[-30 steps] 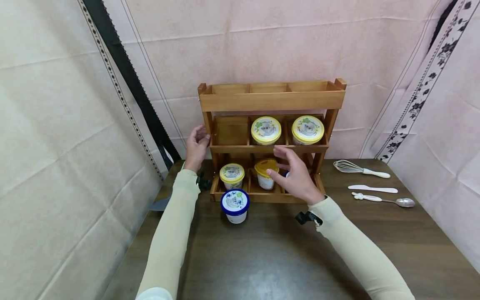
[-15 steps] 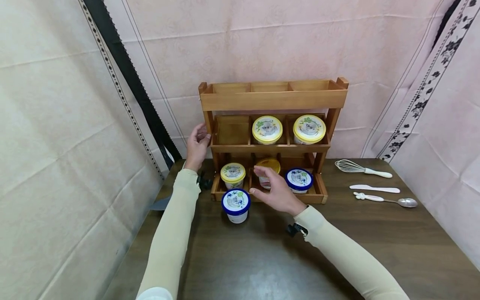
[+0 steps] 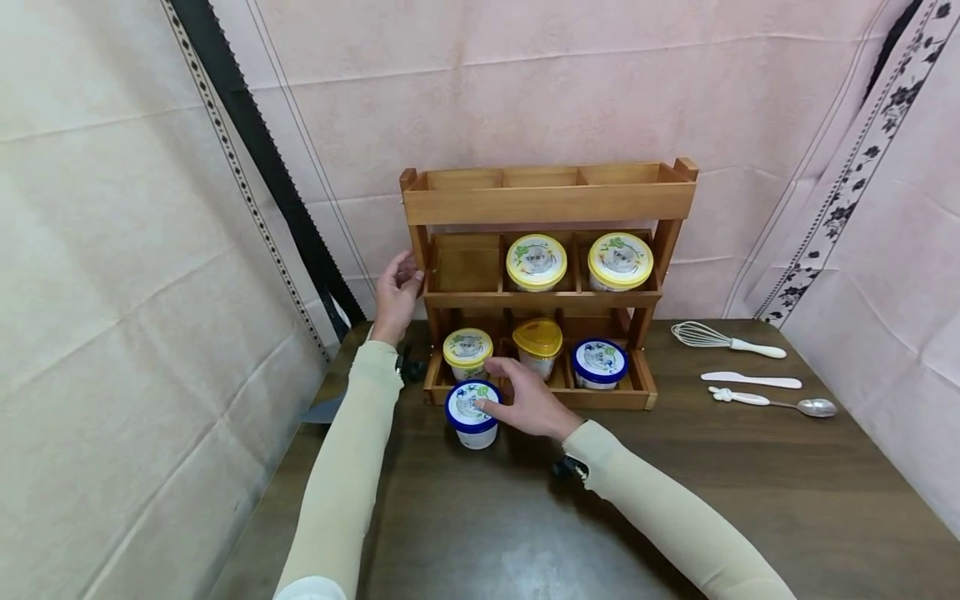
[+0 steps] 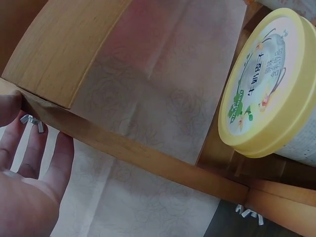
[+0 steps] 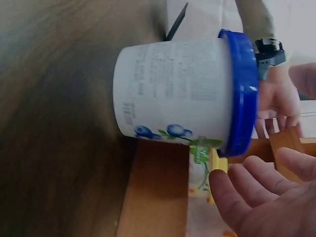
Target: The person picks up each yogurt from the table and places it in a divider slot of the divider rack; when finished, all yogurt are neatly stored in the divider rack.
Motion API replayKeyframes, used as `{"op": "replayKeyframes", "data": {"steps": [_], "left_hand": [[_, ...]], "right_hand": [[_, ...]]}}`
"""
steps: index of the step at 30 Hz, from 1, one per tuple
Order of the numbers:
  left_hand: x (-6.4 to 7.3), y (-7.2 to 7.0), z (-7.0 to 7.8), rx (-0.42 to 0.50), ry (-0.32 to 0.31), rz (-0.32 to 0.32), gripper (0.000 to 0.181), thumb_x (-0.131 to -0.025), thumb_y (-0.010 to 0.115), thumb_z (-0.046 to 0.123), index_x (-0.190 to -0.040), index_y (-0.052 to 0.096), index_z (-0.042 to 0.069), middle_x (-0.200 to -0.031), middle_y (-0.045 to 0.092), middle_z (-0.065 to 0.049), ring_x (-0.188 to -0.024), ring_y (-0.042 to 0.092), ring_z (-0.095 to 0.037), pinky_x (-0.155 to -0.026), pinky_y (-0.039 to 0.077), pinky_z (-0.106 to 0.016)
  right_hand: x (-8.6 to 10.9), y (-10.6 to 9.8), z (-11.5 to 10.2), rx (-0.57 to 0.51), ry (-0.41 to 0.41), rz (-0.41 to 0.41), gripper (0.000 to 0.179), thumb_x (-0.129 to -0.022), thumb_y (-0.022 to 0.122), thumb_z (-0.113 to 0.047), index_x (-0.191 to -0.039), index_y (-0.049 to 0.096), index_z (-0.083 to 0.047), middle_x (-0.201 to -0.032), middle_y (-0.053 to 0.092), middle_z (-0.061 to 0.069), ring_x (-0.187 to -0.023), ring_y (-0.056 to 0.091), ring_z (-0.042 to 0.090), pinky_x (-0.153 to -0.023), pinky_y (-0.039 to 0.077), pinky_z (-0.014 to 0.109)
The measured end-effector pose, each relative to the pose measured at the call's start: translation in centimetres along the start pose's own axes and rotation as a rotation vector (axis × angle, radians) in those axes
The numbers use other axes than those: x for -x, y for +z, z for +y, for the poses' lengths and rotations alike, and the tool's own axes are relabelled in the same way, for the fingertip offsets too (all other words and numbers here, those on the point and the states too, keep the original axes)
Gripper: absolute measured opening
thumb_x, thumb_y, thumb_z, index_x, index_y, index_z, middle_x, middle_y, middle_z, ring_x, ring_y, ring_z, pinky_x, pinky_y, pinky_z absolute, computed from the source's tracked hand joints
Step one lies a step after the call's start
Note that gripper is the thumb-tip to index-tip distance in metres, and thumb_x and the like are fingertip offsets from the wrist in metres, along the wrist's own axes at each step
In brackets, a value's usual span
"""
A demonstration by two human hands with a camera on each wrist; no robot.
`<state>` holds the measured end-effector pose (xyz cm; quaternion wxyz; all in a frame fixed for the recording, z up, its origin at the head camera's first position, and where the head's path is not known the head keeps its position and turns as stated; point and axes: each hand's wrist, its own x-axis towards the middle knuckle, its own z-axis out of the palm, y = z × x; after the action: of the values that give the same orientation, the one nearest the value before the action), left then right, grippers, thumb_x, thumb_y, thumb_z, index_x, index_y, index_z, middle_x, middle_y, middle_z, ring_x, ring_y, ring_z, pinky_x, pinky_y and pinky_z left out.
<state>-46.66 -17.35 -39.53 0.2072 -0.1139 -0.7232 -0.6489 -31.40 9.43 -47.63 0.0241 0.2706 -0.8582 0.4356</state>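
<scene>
My left hand [image 3: 395, 302] holds the left side post of a three-tier wooden rack [image 3: 547, 202]; in the left wrist view its thumb and fingers lie on either side of the post [image 4: 133, 148], by a wing nut [image 4: 33, 121]. A white tub with a blue lid [image 3: 472, 423] stands upright on the table before the rack's lower left corner. Over the right edge of that lid reaches my right hand [image 3: 531, 402], fingers spread and grasping nothing. In the right wrist view its fingers [image 5: 229, 197] are beside the blue lid [image 5: 242, 94], which shows blueberries on the tub below.
Two yellow-lidded tubs [image 3: 536, 262] occupy the rack's middle tier. Its bottom tier carries a yellow-lidded tub [image 3: 467, 343], an amber-lidded tub [image 3: 538, 337] and a blue-lidded tub [image 3: 600, 358]. Rightward lie a whisk [image 3: 701, 335], a knife [image 3: 750, 380] and a spoon [image 3: 813, 407].
My right hand has moved left and down from the bottom tier's right compartment, past the amber-lidded tub, to the front blue-lidded tub. The left hand has stayed at the post.
</scene>
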Motion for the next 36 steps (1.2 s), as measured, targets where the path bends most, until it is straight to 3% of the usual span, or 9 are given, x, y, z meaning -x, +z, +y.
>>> {"op": "replayKeyframes", "data": {"steps": [7,18,28,36], "left_hand": [[0.1,0.0,0.2,0.003,-0.011,-0.006,0.046,-0.107,0.063,0.011,-0.150,0.058,0.025,-0.139,0.060,-0.010,-0.129,0.058,-0.026,-0.113,0.052,-0.045],[0.1,-0.2,-0.4,0.006,-0.004,-0.013,0.046,-0.107,0.063,0.011,-0.151,0.057,0.024,-0.138,0.060,-0.011,-0.128,0.058,-0.025,-0.113,0.051,-0.045],[-0.2,0.1,0.3,0.003,-0.006,-0.016,0.046,-0.108,0.062,0.013,-0.151,0.057,0.026,-0.140,0.059,-0.009,-0.130,0.056,-0.025,-0.115,0.049,-0.045],[0.0,0.0,0.2,-0.002,-0.007,-0.016,0.046,-0.107,0.062,0.012,-0.151,0.057,0.025,-0.140,0.059,-0.009,-0.130,0.056,-0.024,-0.117,0.048,-0.043]], "right_hand": [[-0.1,1.0,0.0,0.029,0.036,-0.083,0.086,-0.090,0.079,-0.059,-0.156,0.048,-0.013,-0.156,0.055,0.007,-0.139,0.056,0.028,-0.118,0.046,0.054],[0.1,1.3,0.3,0.049,0.042,-0.156,0.098,-0.081,0.088,-0.056,-0.160,0.042,-0.020,-0.155,0.053,0.005,-0.137,0.055,0.027,-0.117,0.046,0.056],[0.2,0.8,0.5,0.061,0.031,-0.136,0.101,-0.078,0.091,-0.054,-0.159,0.045,-0.013,-0.151,0.056,0.008,-0.134,0.057,0.029,-0.115,0.047,0.058],[0.1,0.2,0.0,0.058,0.073,-0.098,0.099,-0.077,0.092,-0.054,-0.157,0.048,-0.018,-0.154,0.055,0.008,-0.136,0.057,0.029,-0.116,0.047,0.057]]}}
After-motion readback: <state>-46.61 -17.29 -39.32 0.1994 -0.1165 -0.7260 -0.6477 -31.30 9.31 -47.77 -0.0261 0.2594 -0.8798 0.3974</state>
